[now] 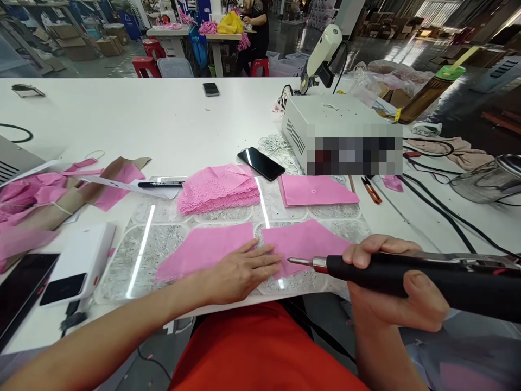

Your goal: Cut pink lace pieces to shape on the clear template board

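Observation:
My right hand (378, 305) is wrapped round a black handheld power tool (376, 271) with a slim pointed metal tip. That tip points left, over the right-hand pink fabric piece (305, 238); whether it touches the cloth I cannot tell. My left hand (240, 274) lies flat, fingers stretched, across the left-hand pink fabric piece (215, 244), its fingertips reaching the edge of the right-hand one. Both pieces rest on a clear patterned mat (138, 252). Behind them sit a stack of lace-edged pink fabric (222, 190) and a smooth pink stack (317, 191).
A grey metal box (337, 117) stands at the back right, near black cables (443, 217) and an orange cutter (371, 190). A black phone (261, 163) lies behind the stacks. Pink cloth scraps (28, 201) and a white device (79, 263) are at left. A person (258, 27) sits far back.

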`<action>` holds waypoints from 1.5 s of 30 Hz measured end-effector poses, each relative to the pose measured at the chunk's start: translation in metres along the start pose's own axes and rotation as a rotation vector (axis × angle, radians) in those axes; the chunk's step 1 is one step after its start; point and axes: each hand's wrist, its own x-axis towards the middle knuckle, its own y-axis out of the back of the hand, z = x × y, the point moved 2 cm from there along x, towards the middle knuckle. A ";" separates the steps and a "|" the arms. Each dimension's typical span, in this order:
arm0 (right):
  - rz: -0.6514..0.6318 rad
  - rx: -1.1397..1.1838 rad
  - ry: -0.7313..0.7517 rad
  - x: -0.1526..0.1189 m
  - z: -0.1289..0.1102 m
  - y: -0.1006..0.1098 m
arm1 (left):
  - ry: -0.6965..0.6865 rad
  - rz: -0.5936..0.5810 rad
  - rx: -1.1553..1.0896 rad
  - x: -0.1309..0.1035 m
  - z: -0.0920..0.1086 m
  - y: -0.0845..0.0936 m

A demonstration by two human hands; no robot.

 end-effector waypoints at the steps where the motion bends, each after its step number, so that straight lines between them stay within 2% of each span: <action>1: 0.005 0.001 -0.002 -0.001 -0.001 0.000 | 0.006 0.000 -0.004 0.000 -0.001 0.000; 11: -0.092 0.023 -0.105 -0.018 0.001 -0.002 | -0.025 0.046 0.026 0.000 -0.001 -0.003; 22: -0.098 -0.024 -0.153 -0.025 0.009 -0.004 | -0.055 0.072 0.063 -0.001 -0.001 -0.001; 28: -0.103 -0.024 -0.141 -0.025 0.006 -0.004 | -0.038 0.044 0.053 -0.001 -0.001 -0.001; 45: -0.133 -0.022 -0.137 -0.025 0.010 -0.009 | -0.044 0.072 0.079 -0.002 0.000 -0.001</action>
